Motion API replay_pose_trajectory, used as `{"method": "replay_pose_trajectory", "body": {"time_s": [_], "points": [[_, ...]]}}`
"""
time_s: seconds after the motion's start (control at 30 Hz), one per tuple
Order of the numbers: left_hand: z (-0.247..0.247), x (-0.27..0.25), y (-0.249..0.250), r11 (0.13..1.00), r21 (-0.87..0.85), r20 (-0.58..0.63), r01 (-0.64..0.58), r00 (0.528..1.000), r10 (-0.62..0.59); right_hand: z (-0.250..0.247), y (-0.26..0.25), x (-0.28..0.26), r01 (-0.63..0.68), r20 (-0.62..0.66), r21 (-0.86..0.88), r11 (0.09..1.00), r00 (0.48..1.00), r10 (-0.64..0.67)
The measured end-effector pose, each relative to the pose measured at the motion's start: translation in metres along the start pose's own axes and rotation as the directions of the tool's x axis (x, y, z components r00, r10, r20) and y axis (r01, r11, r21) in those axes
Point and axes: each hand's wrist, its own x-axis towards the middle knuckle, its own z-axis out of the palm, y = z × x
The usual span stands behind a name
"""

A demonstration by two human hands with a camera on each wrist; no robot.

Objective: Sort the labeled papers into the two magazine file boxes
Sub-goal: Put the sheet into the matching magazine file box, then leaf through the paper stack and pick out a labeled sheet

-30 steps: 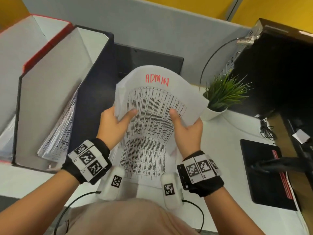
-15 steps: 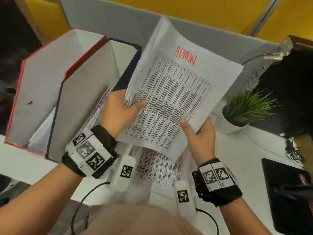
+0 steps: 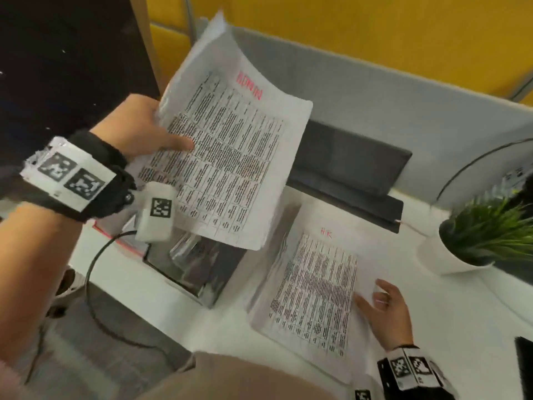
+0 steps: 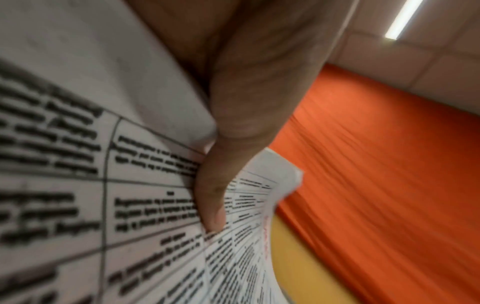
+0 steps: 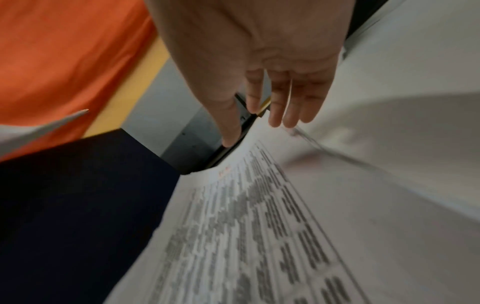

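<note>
My left hand (image 3: pixel 150 131) pinches the left edge of the paper marked ADMIN (image 3: pixel 230 145), thumb on its printed face (image 4: pixel 215 195), and holds it raised above the file boxes. Under the sheet I see the dark file box (image 3: pixel 199 269) with papers inside and a sliver of the red-edged box (image 3: pixel 115 235). A stack of papers with a red label at the top (image 3: pixel 314 287) lies flat on the white desk. My right hand (image 3: pixel 383 307) hovers at the stack's right edge, fingers straight and loose, holding nothing (image 5: pixel 272 98).
A potted green plant (image 3: pixel 478 238) stands at the right on the white desk (image 3: pixel 476 310). A black laptop-like device (image 3: pixel 349 168) lies against the grey partition behind the stack. A black cable (image 3: pixel 95 272) hangs off the desk's left edge.
My right hand let go of the ADMIN paper and dropped to the stack on the desk. My left hand alone carried the sheet up and to the left, over the boxes.
</note>
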Motion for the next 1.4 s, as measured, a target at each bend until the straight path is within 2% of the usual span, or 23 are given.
{"method": "replay_pose_trajectory", "body": {"time_s": [0.1, 0.23, 0.33, 0.43, 0.6, 0.73, 0.9, 1.03, 1.13, 1.23, 1.3, 1.33, 1.4], "points": [[0.019, 0.005, -0.008, 0.977, 0.208, -0.001, -0.044, 0.999, 0.046, 0.006, 0.008, -0.005, -0.017, 0.025, -0.163, 0.987, 0.999, 0.021], [0.061, 0.002, -0.013, 0.972, 0.230, 0.071, -0.046, 0.997, 0.030, 0.016, 0.015, -0.010, -0.036, 0.026, -0.209, 0.977, 0.999, 0.042], [0.093, 0.002, -0.016, 0.937, 0.339, 0.158, -0.085, 0.987, 0.032, 0.021, 0.019, -0.013, -0.045, 0.009, -0.211, 0.976, 0.999, 0.048], [0.117, 0.010, -0.020, 0.900, 0.430, 0.256, -0.074, 0.966, -0.043, 0.023, 0.024, -0.012, -0.039, 0.001, -0.218, 0.975, 0.999, 0.040], [0.135, 0.023, -0.028, 0.864, 0.502, 0.307, -0.047, 0.943, -0.127, 0.024, 0.028, -0.010, -0.040, 0.001, -0.241, 0.970, 0.999, 0.041], [0.138, 0.023, -0.034, 0.854, 0.517, 0.311, -0.052, 0.941, -0.131, 0.025, 0.030, -0.009, -0.035, -0.004, -0.251, 0.967, 0.999, 0.035], [0.126, 0.019, -0.030, 0.903, 0.415, 0.248, -0.116, 0.969, 0.010, 0.025, 0.030, -0.008, -0.042, -0.003, -0.257, 0.965, 0.999, 0.043], [0.110, 0.010, -0.006, 0.962, 0.161, 0.067, -0.219, 0.975, 0.211, 0.026, 0.029, -0.008, -0.054, 0.003, -0.250, 0.967, 0.998, 0.057], [0.109, -0.009, 0.027, 0.908, -0.068, -0.101, -0.413, 0.909, 0.405, 0.026, 0.029, -0.008, -0.064, 0.004, -0.238, 0.969, 0.998, 0.067], [0.126, -0.038, 0.059, 0.762, -0.266, -0.222, -0.591, 0.807, 0.548, 0.026, 0.028, -0.009, -0.073, 0.010, -0.233, 0.970, 0.997, 0.077], [0.150, -0.055, 0.069, 0.699, -0.297, -0.235, -0.650, 0.760, 0.606, 0.027, 0.026, -0.010, -0.071, 0.014, -0.215, 0.974, 0.997, 0.076], [0.166, -0.061, 0.070, 0.699, -0.290, -0.209, -0.653, 0.756, 0.620, 0.026, 0.025, -0.011, -0.069, 0.016, -0.212, 0.975, 0.997, 0.074], [0.200, -0.066, 0.062, 0.774, -0.238, -0.076, -0.586, 0.806, 0.587, 0.025, 0.023, -0.012, -0.065, 0.023, -0.213, 0.975, 0.997, 0.071]]}}
